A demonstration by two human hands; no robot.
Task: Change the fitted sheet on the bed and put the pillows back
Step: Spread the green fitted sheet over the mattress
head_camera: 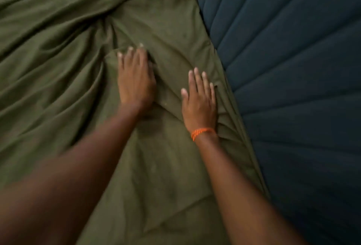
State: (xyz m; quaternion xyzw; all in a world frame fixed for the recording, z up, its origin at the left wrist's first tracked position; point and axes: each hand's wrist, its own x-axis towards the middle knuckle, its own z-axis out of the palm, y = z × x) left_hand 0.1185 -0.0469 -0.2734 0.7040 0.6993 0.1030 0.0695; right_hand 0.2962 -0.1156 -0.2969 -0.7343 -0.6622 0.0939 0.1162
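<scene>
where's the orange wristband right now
In the head view, the orange wristband sits right of centre on the wrist of the right hand, which rests flat on the green sheet near its edge beside the dark blue quilted surface.

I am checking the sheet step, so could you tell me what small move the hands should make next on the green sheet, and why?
Probably sweep the left hand outward, away from the dark blue quilted surface. Both hands lie flat on the green sheet; the right hand pins it near its edge, while deep folds bunch just beyond the left fingertips.
</scene>
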